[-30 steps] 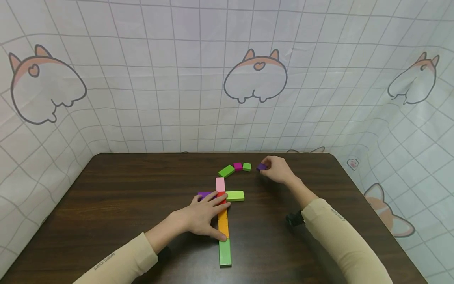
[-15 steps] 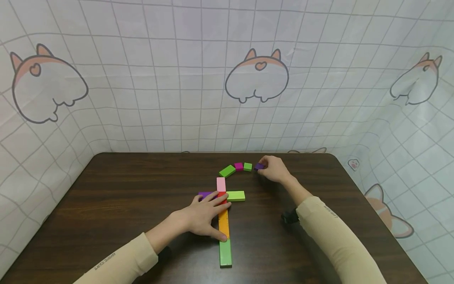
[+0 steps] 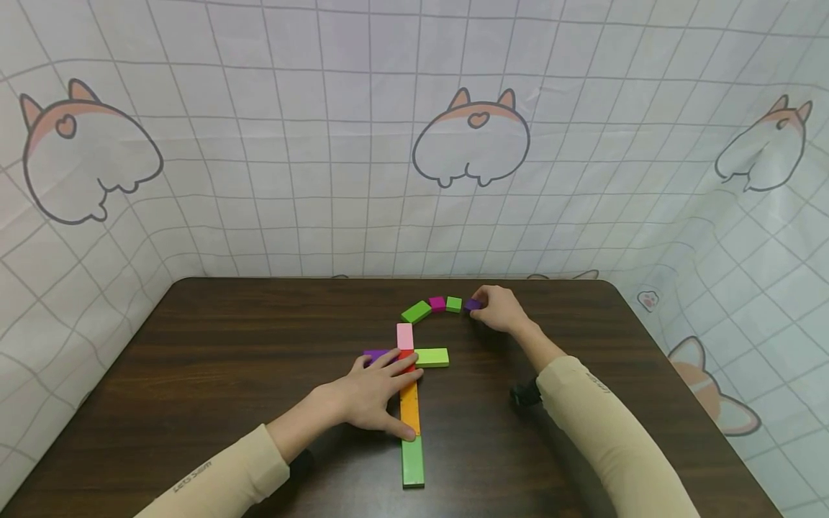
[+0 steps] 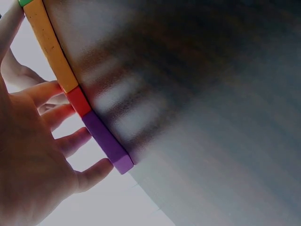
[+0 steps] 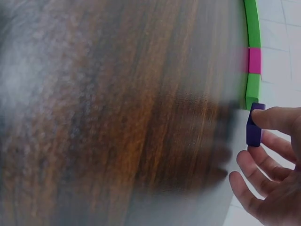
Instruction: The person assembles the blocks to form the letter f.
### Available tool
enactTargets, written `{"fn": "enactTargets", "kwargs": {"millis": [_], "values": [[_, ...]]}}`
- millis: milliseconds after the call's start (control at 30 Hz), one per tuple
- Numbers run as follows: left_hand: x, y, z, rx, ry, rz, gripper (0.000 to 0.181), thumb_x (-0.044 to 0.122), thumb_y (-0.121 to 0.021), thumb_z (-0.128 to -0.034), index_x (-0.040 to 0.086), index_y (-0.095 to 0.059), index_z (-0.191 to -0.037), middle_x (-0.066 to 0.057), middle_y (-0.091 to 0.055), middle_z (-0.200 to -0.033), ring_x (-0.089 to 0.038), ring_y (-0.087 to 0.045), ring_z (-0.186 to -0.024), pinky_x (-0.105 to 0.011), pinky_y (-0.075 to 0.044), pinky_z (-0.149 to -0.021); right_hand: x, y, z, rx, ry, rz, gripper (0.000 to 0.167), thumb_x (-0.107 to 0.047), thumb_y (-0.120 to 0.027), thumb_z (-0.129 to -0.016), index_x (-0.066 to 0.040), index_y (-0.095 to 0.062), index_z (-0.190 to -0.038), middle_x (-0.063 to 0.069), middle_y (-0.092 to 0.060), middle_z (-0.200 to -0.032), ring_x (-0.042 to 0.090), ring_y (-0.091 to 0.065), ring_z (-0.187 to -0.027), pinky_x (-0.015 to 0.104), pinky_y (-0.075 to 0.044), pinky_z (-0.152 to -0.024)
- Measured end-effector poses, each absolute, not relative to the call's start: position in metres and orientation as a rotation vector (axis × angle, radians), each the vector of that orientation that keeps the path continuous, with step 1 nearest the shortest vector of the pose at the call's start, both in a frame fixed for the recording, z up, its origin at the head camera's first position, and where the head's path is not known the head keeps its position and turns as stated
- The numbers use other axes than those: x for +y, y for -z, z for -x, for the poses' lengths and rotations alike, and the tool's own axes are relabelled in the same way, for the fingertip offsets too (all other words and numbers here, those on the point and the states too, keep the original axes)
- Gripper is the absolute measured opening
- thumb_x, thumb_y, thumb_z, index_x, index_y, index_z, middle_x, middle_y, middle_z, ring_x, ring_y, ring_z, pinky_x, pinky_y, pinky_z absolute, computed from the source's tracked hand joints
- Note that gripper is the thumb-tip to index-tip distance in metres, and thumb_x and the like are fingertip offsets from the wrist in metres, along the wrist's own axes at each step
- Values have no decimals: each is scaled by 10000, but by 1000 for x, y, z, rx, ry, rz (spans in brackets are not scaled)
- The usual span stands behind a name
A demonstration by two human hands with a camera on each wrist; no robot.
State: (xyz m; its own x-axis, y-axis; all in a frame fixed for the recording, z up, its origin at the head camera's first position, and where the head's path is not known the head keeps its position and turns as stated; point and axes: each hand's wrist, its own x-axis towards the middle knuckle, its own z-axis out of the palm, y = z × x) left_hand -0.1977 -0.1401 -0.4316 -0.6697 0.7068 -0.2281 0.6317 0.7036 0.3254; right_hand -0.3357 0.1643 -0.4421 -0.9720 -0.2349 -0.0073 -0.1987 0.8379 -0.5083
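Observation:
Between its thumb and fingers, my right hand (image 3: 501, 309) pinches a small dark purple block (image 5: 254, 126) near the far edge of the table. Just left of that block lies a short green block (image 3: 454, 304), then a magenta block (image 3: 437, 303) and a longer green block (image 3: 416, 311), forming a curve. My left hand (image 3: 363, 396) is spread with straight fingers resting across a row of blocks. Under or beside its fingers are a red block (image 4: 78, 100), a purple block (image 4: 107, 141) and an orange block (image 4: 51, 44).
A pink block (image 3: 404, 336) tops the row, and a light green block (image 3: 412, 462) ends it at the near side. To the right sticks out a yellow-green block (image 3: 432, 357). Behind the dark wooden table (image 3: 259, 316) hangs a white checked cloth (image 3: 291, 144).
My right hand has moved slightly left with the purple block, bringing it closer to the short green block. My left hand keeps its place on the row.

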Motion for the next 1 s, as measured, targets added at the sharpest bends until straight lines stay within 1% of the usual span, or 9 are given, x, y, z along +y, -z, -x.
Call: {"fn": "enactTargets", "kwargs": {"millis": [233,433,733,1000], "values": [[-140,430,197,2569,-318,-1046,1005,748,-669,-823,203,-370,-1613,-34,-240,-1687,-318,-109,-1555,-698,-148,-1133,163,443,336,2932,796,321,320,-118,-735,-926,50,-669,-1191,192,-686,-1145,341,-643,-1054,476,-505,-931],[-140,432,198,2577,-295,-1052,1019,776,-645,-819,216,-356,-1619,-19,-225,-1692,-309,-103,-1557,-697,-155,-1131,162,443,337,2931,778,328,317,-117,-735,-922,54,-672,-1181,196,-690,-1149,344,-645,-1064,479,-502,-941],[-139,432,198,2582,-287,-1046,1019,780,-642,-818,221,-353,-1620,-18,-226,-1692,-305,-102,-1557,-706,-150,-1131,159,441,338,2939,712,337,318,-128,-751,-917,56,-679,-1165,184,-701,-1117,332,-655,-1026,479,-508,-924],[-139,433,199,2586,-272,-1046,1019,777,-648,-820,220,-352,-1621,-13,-216,-1695,-301,-101,-1558,-706,-153,-1129,158,438,335,2905,722,339,329,-137,-748,-942,55,-661,-1194,190,-692,-1149,338,-653,-1050,486,-508,-930]]}}
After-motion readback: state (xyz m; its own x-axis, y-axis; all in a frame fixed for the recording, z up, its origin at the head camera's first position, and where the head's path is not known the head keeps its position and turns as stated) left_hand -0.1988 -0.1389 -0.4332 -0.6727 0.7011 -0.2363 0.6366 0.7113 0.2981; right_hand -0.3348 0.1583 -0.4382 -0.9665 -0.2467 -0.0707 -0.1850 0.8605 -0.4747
